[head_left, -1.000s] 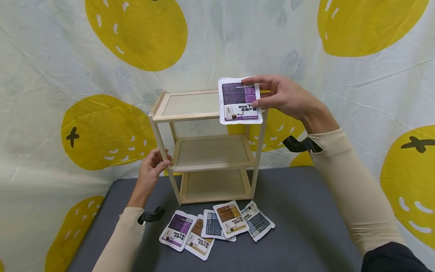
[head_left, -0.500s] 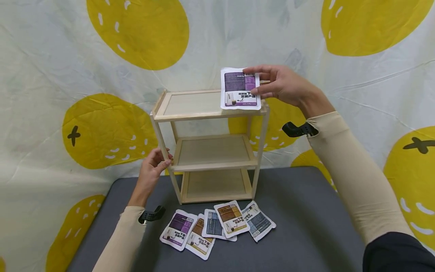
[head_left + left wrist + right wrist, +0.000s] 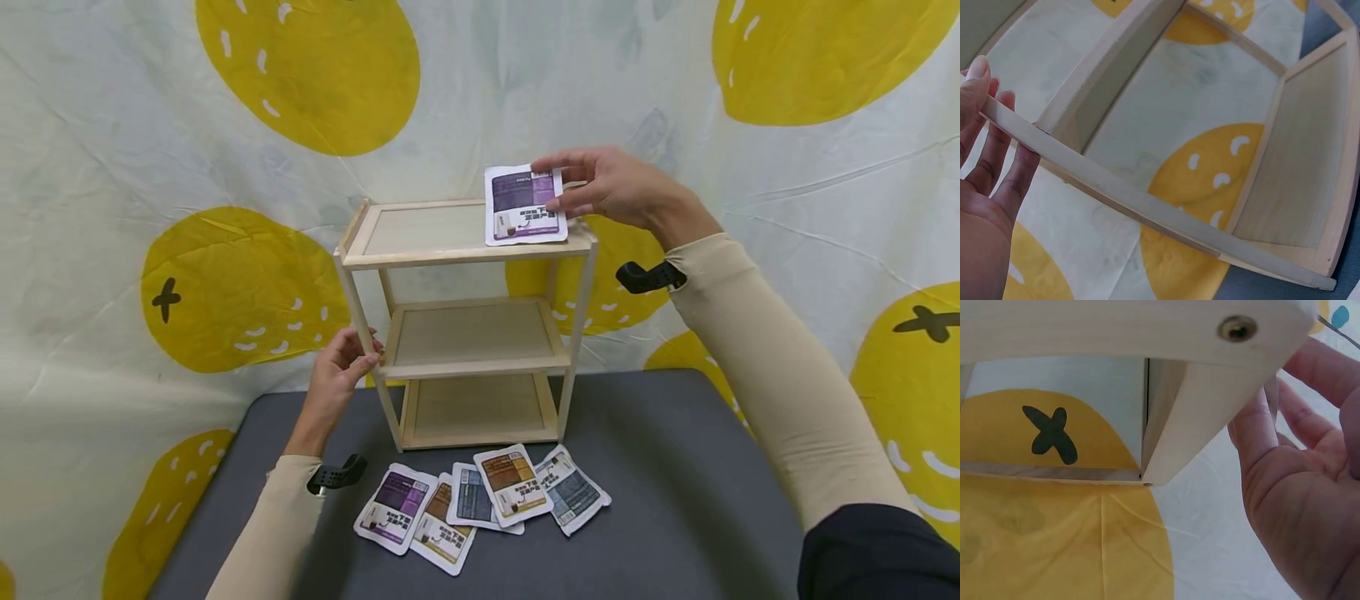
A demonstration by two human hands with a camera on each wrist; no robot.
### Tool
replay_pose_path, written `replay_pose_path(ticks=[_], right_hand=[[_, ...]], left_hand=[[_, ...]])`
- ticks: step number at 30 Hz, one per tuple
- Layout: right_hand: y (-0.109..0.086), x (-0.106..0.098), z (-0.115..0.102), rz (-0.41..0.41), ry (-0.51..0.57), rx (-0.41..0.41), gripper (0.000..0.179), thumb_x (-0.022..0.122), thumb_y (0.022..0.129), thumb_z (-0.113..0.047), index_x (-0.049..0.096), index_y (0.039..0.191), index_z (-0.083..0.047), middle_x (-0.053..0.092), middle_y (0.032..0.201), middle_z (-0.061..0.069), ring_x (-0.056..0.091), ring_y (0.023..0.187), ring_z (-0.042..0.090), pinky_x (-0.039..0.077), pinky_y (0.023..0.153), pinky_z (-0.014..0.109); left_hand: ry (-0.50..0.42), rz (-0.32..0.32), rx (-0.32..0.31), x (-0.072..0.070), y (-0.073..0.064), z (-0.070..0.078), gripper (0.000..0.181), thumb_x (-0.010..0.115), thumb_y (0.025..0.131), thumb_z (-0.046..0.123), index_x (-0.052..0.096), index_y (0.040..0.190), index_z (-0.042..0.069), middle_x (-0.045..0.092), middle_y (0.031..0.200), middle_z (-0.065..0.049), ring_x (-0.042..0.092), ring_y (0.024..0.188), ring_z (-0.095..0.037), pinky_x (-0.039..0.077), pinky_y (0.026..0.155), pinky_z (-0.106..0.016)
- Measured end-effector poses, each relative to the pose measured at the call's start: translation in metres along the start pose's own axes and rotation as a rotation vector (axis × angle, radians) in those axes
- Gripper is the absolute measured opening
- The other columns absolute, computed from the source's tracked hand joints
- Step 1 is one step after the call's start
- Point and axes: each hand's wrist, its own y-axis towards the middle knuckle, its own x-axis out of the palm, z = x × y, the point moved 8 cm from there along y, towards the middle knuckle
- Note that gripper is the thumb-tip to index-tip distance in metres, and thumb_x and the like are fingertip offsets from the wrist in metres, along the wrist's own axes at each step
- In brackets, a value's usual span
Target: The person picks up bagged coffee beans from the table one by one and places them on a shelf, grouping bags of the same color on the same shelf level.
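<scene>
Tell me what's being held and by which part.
The right hand pinches a purple packet by its right edge; the left hand grips the wooden rack's left front post.

- A grey table point(image 3: 660, 500)
- A wooden shelf point(image 3: 474, 367) standing on it (it has three levels)
- Five flat packets point(image 3: 513, 479) lying on it, some overlapping

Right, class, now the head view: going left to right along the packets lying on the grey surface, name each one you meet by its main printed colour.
Purple packet, first brown packet, first blue packet, second brown packet, second blue packet.
</scene>
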Motion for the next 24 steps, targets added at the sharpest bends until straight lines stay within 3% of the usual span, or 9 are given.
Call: replay_pose_path(ticks=[7, 10, 14, 18, 24], right_hand=[[-0.002, -0.008, 0.004, 0.064, -0.264, 0.074, 0.072, 0.075, 0.094, -0.022, 0.04, 0.156, -0.014, 0.038, 0.158, 0.017, 0.049, 0.134, 0.031, 0.042, 0.113, 0.042], [-0.004, -0.012, 0.002, 0.085, -0.314, 0.08, 0.072, 0.072, 0.096, -0.024, 0.037, 0.157, -0.011, 0.039, 0.159, 0.017, 0.044, 0.14, 0.033, 0.036, 0.117, 0.048], [-0.008, -0.017, -0.001, 0.105, -0.354, 0.071, 0.072, 0.071, 0.097, -0.027, 0.036, 0.157, -0.01, 0.038, 0.161, 0.014, 0.04, 0.145, 0.032, 0.032, 0.119, 0.05], [-0.014, -0.019, -0.002, 0.117, -0.355, 0.049, 0.073, 0.073, 0.095, -0.031, 0.038, 0.157, -0.012, 0.036, 0.162, 0.012, 0.04, 0.146, 0.031, 0.03, 0.12, 0.051], [-0.027, -0.01, -0.007, 0.122, -0.296, -0.051, 0.065, 0.071, 0.096, -0.021, 0.043, 0.153, -0.007, 0.044, 0.156, 0.015, 0.049, 0.138, 0.031, 0.041, 0.114, 0.042]], left_hand=[[0.01, 0.007, 0.001, 0.002, 0.0, 0.001, 0.034, 0.066, 0.097, 0.001, 0.057, 0.129, 0.001, 0.064, 0.113, -0.022, 0.064, 0.102, -0.022, 0.054, 0.089, -0.023], [0.008, 0.007, 0.003, 0.002, 0.001, 0.001, 0.034, 0.065, 0.097, -0.001, 0.056, 0.129, 0.0, 0.063, 0.113, -0.024, 0.064, 0.101, -0.022, 0.054, 0.089, -0.023], [0.017, 0.002, 0.0, 0.003, 0.002, 0.003, 0.034, 0.062, 0.097, -0.005, 0.055, 0.129, -0.003, 0.061, 0.113, -0.029, 0.064, 0.1, -0.024, 0.053, 0.089, -0.023], [0.02, -0.002, -0.009, 0.007, 0.0, 0.015, 0.032, 0.062, 0.097, -0.006, 0.055, 0.128, -0.005, 0.06, 0.113, -0.031, 0.063, 0.101, -0.029, 0.053, 0.088, -0.023], [0.017, -0.011, -0.001, 0.01, -0.004, 0.027, 0.031, 0.063, 0.098, -0.003, 0.056, 0.128, -0.003, 0.059, 0.115, -0.033, 0.063, 0.102, -0.029, 0.053, 0.088, -0.022]])
